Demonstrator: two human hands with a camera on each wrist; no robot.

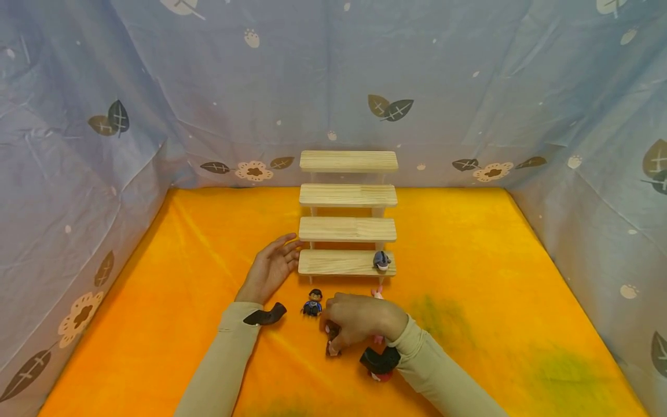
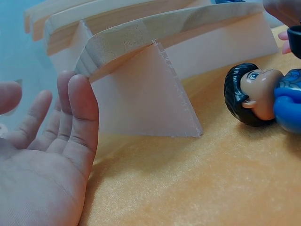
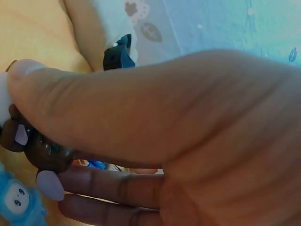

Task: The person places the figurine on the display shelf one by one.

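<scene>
At the far left of the work, the left hand [image 1: 267,271] lies beside the wooden step stand [image 1: 347,196], at nine o'clock of its lowest step [image 1: 333,262]. Its fingers are loosely extended, only slightly bent, and grip nothing; whether the fingertips touch the step's left end I cannot tell. A black wrist mount [image 1: 267,315] sits at its cuff.

Next along, at four o'clock from that hand, a black-haired figure [image 1: 312,303] in blue lies on the orange cloth [image 1: 469,278], head toward twelve.

The brown figure [image 3: 49,155] is at five o'clock from the black-haired one, pinched between the thumb and fingers of the right hand [image 1: 362,317], well below the lowest step. In the right wrist view, a light-blue figure [image 3: 21,200] with a pale face shows at seven o'clock from the brown one.

Behind the right hand, a pink figure [image 1: 377,293] is partly covered, its top showing at one o'clock. A red item [image 1: 381,377] peeks out at five o'clock, mostly hidden by the other mount [image 1: 380,360]. A grey figure [image 1: 381,260] sits on the lowest step's right end.
</scene>
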